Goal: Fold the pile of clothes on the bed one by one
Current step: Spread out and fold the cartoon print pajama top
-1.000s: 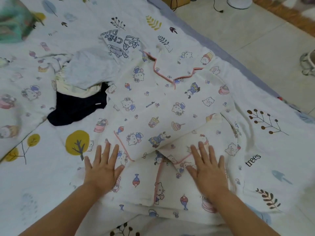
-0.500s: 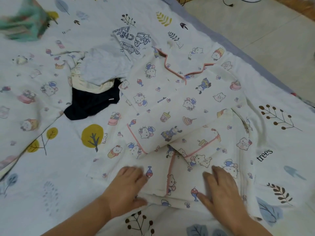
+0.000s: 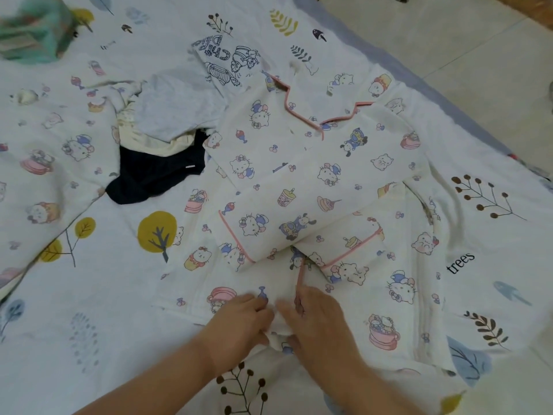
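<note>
Hem of the pajama top is pinched at lower centre by the left hand and right hand. It should be lifted evenly and folded toward the collar, edges aligned.

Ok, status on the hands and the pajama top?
Left hand and right hand together at near hem of pajama top, pinching the fabric. Sleeves folded in. Unfolded pile sits far left, clear of the fold.
</note>
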Demonstrator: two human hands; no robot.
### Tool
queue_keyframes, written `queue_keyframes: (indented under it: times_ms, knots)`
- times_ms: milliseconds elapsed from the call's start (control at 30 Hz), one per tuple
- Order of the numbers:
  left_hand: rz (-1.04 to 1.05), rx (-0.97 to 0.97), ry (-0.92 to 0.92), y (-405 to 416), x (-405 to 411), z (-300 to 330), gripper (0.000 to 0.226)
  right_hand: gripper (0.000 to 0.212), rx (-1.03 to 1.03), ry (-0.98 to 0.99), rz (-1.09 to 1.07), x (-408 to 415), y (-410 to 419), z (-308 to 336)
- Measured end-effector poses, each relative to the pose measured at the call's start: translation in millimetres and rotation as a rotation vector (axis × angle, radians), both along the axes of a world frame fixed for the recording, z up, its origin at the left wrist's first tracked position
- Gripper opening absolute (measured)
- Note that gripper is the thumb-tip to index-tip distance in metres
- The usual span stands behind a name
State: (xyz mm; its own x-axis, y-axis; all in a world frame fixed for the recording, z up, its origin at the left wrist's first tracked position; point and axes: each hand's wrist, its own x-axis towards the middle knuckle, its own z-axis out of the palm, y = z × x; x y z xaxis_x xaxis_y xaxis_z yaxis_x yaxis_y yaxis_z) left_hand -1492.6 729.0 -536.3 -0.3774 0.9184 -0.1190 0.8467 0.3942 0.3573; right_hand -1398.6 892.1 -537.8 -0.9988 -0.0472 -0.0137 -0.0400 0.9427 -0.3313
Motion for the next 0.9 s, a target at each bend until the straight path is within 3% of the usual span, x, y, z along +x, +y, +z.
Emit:
queue_keyframes:
  times_ms: [133,200,267,367,467,533,600,633,800,900]
  knots:
    - [0.015,0.096,-0.015,-8.7,-5.7,2.2,0.028,0.037,0.004,0.141,0.069,-6.5,-4.9,-4.5]
    - [0.044,0.079,0.083,-23.5,-12.8,4.8,0.035,0.029,0.012,0.201,0.096,1.2,0.9,-7.2]
    - [0.069,0.025,0.202,-42.4,-22.8,5.5,0.058,0.036,0.083,0.174,0.107,11.5,8.4,-11.0]
    - [0.128,-0.127,0.247,-72.1,-37.5,2.2,0.085,0.067,0.119,0.052,0.064,17.2,16.0,-14.3]
    - [0.142,-0.221,0.189,-91.3,-45.7,0.0,0.077,0.076,0.033,-0.006,0.051,11.1,17.1,-10.1]
    - [0.099,-0.208,0.175,-97.0,-45.2,0.5,0.044,0.056,0.011,-0.015,0.049,11.7,15.4,-3.9]
    - [0.116,-0.168,0.101,-97.0,-46.5,5.9,0.048,0.022,0.039,-0.02,0.047,16.3,10.0,5.4]
    - [0.149,-0.146,0.074,-91.4,-48.3,12.6,0.054,0.018,0.052,-0.04,0.035,17.5,7.5,10.8]
    - [0.255,0.045,0.175,-42.4,-51.6,13.9,0.056,0.055,0.095,0.083,-0.147,-5.1,2.6,16.7]
    - [0.294,-0.097,0.233,-30.3,-46.2,-8.9,0.056,0.06,0.206,-0.048,-0.087,-10.6,15.0,-0.1]
